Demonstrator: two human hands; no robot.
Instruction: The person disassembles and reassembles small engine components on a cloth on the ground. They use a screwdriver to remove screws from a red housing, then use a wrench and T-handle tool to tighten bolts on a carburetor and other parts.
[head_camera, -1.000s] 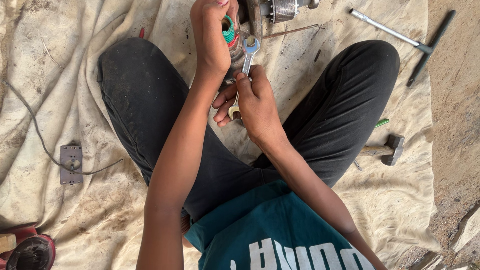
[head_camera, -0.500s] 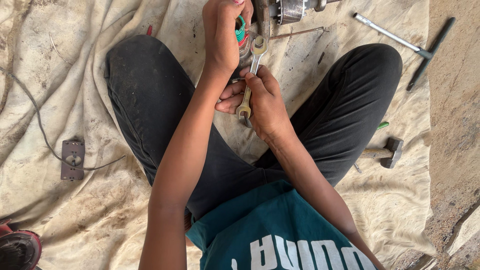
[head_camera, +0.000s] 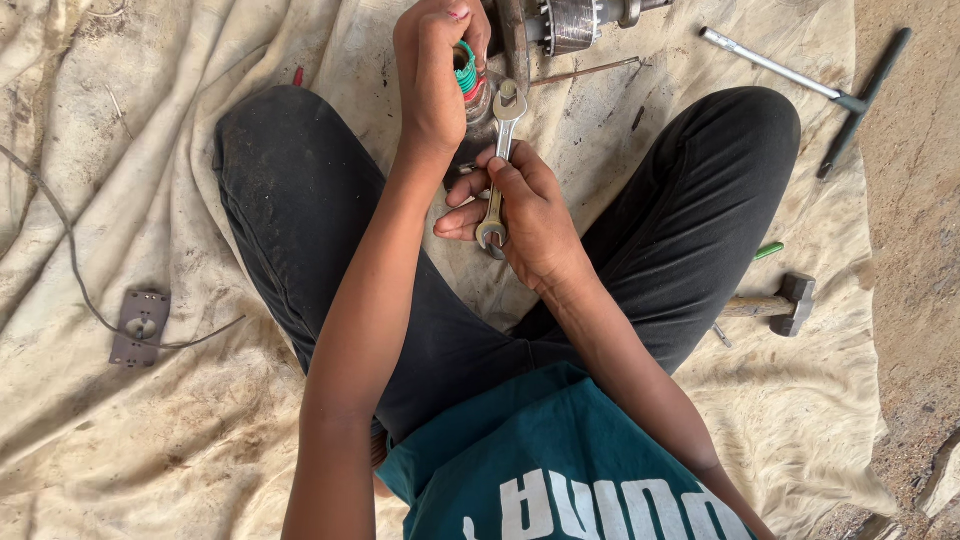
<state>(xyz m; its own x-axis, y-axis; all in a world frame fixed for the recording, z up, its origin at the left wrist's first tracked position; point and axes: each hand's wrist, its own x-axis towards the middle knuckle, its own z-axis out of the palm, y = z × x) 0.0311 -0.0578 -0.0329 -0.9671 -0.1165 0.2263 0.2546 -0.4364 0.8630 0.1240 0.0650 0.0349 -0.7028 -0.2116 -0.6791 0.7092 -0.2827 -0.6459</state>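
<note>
A stained, creased cloth (head_camera: 200, 440) spread over the ground carries everything.

On the cloth's left lies a small grey socket plate (head_camera: 140, 328) with a thin cable (head_camera: 60, 240) running off up the left edge. At upper right lies a T-handle wrench (head_camera: 810, 85), its dark crossbar reaching onto the bare dirt (head_camera: 915, 250). A hammer (head_camera: 775, 303) lies at right, with a small green-tipped object (head_camera: 768, 250) just above it. A thin metal rod (head_camera: 585, 72) lies near the top, below a metal motor part (head_camera: 560, 22).
</note>
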